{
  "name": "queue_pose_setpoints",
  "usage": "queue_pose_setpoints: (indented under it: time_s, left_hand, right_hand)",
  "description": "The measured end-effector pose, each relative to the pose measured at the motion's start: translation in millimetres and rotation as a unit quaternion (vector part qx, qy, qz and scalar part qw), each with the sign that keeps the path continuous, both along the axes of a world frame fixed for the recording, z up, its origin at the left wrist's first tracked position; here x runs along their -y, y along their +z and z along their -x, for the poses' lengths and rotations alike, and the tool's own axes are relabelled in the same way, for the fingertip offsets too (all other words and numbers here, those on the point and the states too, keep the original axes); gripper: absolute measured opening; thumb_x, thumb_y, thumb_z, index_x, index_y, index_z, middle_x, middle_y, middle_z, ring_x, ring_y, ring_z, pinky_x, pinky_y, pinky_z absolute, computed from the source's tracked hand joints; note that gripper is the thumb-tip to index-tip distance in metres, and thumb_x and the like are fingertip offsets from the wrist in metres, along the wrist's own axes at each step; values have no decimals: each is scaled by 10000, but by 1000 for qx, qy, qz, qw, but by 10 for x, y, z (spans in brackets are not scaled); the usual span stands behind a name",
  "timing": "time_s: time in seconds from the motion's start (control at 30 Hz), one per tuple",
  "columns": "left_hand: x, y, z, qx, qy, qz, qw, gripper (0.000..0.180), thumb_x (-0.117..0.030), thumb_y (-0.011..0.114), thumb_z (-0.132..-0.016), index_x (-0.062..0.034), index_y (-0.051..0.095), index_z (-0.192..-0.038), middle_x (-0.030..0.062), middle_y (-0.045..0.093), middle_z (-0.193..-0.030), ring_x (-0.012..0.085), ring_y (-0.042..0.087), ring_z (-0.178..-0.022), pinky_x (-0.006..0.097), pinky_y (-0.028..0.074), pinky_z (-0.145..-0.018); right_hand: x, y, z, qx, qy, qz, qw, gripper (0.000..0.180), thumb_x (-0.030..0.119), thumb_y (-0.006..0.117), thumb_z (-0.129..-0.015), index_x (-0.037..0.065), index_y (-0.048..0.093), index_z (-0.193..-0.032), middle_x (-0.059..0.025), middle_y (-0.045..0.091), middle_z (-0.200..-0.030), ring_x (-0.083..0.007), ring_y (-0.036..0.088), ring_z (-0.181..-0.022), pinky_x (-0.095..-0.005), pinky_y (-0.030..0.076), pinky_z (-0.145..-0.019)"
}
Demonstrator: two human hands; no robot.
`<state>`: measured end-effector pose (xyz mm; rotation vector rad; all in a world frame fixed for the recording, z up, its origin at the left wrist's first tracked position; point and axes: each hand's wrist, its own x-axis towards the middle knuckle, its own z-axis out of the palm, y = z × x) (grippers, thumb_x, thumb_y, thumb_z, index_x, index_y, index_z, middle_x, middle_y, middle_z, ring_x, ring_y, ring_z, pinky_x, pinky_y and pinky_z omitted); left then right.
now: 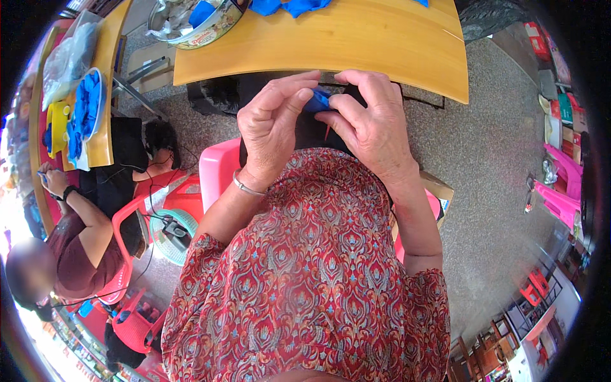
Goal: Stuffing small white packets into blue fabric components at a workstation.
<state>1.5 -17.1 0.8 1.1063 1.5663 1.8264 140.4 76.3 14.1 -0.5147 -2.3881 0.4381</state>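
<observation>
In front of my lap, just short of the table's near edge, my two hands work at a small blue cloth-like piece (316,102). My left hand (270,121), with a silver bangle at the wrist, is closed on its left side between thumb and fingers. On the other side, the thumb and bent forefinger of my right hand (372,124) pinch it. Part of the blue piece is hidden behind the fingers. A thin red tip (327,132) shows below my right thumb; I cannot tell what it belongs to.
On the yellow wooden table (344,48) lie blue pieces (299,6) and a round tin (207,38). At left, a co-worker's hands (54,181) are near another table with an oval tray of blue pieces (87,111) and a yellow container (57,127). A mint-green basket (173,235) stands nearby.
</observation>
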Motion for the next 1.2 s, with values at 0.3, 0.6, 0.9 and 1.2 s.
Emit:
queue_pose_setpoints:
  time_s: [0.3, 0.6, 0.9, 1.2]
  left_hand:
    - [-54, 74, -37, 154, -27, 11, 988, 117, -2, 582, -908, 16, 673, -980, 83, 690, -980, 102, 608, -876, 230, 491, -786]
    - [-95, -18, -58, 121, -31, 20, 992, 217, -19, 611, -887, 22, 581, -1098, 125, 640, -1099, 158, 597, -981, 280, 486, -866]
    - [-1, -112, -73, 352, -54, 76, 931, 257, -188, 540, -972, -12, 545, -1160, 75, 629, -1064, 152, 611, -968, 300, 490, -884]
    - [-40, -145, -153, 434, -93, 72, 893, 278, -257, 546, -969, -25, 568, -1120, 53, 641, -1003, 114, 615, -854, 262, 507, -757]
  right_hand:
    - [145, 65, 54, -99, 40, 231, 967, 342, 225, 826, -624, 74, 639, -868, -103, 550, -1119, -309, 526, -1050, -419, 430, -882]
    - [171, -69, 24, -73, 13, 200, 977, 245, 115, 802, -660, 59, 655, -848, -105, 557, -1167, -288, 528, -1089, -399, 427, -920]
    - [103, -312, 103, -229, 41, 436, 869, 170, 78, 762, -741, 14, 682, -877, -92, 569, -1198, -217, 538, -1106, -337, 436, -929]
    - [83, -347, 86, -233, 45, 619, 749, 160, 144, 712, -832, -14, 705, -857, -79, 572, -1237, -144, 571, -970, -279, 464, -791]
